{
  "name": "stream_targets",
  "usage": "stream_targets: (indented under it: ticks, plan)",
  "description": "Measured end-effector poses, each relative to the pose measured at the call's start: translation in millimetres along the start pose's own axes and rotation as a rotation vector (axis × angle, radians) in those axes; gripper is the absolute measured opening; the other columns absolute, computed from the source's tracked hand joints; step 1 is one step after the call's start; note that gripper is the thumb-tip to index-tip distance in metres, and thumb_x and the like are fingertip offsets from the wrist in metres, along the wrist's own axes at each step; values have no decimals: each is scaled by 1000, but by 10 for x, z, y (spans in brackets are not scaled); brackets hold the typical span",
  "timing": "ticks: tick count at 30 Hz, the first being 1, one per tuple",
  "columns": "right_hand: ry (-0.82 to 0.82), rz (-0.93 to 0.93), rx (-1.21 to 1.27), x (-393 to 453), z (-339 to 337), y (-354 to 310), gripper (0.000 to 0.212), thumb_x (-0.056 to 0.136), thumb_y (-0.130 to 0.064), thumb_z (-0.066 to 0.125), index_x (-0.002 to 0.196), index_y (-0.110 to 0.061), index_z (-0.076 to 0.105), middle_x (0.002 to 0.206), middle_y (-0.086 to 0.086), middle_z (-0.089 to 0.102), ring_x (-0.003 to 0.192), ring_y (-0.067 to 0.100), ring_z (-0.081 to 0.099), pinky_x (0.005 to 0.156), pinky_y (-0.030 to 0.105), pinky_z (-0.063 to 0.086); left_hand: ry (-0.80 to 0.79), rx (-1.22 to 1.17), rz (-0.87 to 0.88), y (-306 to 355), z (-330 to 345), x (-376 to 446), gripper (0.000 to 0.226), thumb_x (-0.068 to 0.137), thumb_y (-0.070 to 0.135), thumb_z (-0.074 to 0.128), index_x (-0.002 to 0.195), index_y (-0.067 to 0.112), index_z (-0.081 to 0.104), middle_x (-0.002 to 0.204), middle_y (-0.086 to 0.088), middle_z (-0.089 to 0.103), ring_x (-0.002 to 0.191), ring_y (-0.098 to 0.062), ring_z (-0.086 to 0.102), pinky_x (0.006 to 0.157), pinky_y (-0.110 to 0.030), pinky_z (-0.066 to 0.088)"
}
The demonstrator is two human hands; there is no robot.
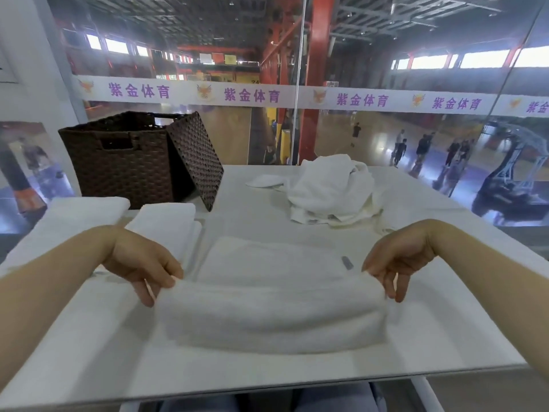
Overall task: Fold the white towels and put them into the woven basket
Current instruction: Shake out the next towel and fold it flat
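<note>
Behind the glass wall a sports hall with a wooden court spreads out, and in front of it stands a white desk [416, 337] that carries everything for the job. At the near edge a towel [267, 307] lies half folded, its front layer lifted toward the far side. Both hands are on it: the left hand [142, 263] pinches the left corner of the raised fold, the right hand [395, 260] pinches the right corner, fingers curled round the cloth. So this fold looks to be under way, not finished.

To the left, two folded towels [166, 221] lie side by side on the desk, just in front of the woven basket [118, 162]; they have not gone in yet. The basket's lid [196, 162] leans against its right side, so the top is open. Whether anything is already inside cannot be seen.

Farther back on the right sits a crumpled pile of towels [332, 188], still unfolded. By my reckoning the work is somewhere near the middle: a few towels folded, one in hand, a heap left, and all the loading still to do.
</note>
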State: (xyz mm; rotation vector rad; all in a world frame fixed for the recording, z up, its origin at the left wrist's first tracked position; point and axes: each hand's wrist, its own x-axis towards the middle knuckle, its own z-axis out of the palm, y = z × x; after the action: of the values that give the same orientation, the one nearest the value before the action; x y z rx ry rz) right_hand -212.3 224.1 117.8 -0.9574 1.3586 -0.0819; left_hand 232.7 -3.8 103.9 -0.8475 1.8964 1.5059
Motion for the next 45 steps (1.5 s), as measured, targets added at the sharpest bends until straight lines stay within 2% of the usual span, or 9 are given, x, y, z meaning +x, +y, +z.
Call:
stream_targets:
  ticks: [3,11,16,19,23,30,37,41,45]
  plan:
    - [45,-39,73,76,-50,83,20,87,-17,66,90,0,56,75,13,61,76,27,70,82,50,55,115,-37,35,8,-32,117,23,95,17,58,111,1,61,104,-14,69,95,-22,67,90,-37,53]
    - [588,-336,380,317,-306,328,15,97,-15,52,95,-3,61,77,11,58,61,22,56,68,40,57,843,-129,230,322,-282,606,19,103,21,44,104,11,61,100,-9,66,91,-24,66,78,-37,57]
    - [900,-288,272,681,-289,337,18,95,-15,47,89,-5,60,78,12,57,64,22,55,66,37,56,1125,183,136,458,-431,1162,25,106,23,31,113,10,51,107,-14,58,90,-27,56,70,-35,49]
    - [1048,-206,170,921,-248,334,24,100,-17,39,84,-8,54,77,10,56,65,22,55,58,28,50,1189,306,85,426,-476,1443,26,106,24,31,107,7,51,108,-15,60,93,-29,54,75,-34,39]
    - [1068,-195,176,1140,-280,407,26,98,-20,42,76,-11,51,71,10,52,63,21,51,60,27,42,1189,309,62,394,-463,1712,29,105,25,35,79,11,39,84,-8,50,83,-28,50,67,-34,31]
    - [1028,-288,309,1144,-323,536,22,92,-30,60,82,-11,59,76,4,60,72,20,57,70,32,42,1121,232,-28,259,-504,1902,29,103,31,36,111,5,46,113,-13,52,107,-33,52,81,-35,38]
    - [1135,-225,221,1235,-300,487,47,95,-51,49,89,-10,70,84,4,71,81,24,65,76,32,47,1106,184,-24,222,-557,1953,30,101,31,39,112,5,49,114,-12,54,97,-27,50,78,-34,37]
    - [1145,-115,33,1270,-337,454,37,96,-36,52,69,-12,44,65,5,51,61,23,50,55,31,31,1173,156,47,173,-544,1992,23,101,24,38,110,7,50,111,-14,53,94,-26,48,74,-34,36]
    - [1195,-36,-156,1341,-385,407,37,96,-24,49,64,-14,35,64,3,43,60,20,42,52,31,27,1207,138,91,120,-528,2003,21,100,19,38,109,9,54,111,-14,56,94,-28,55,73,-35,42]
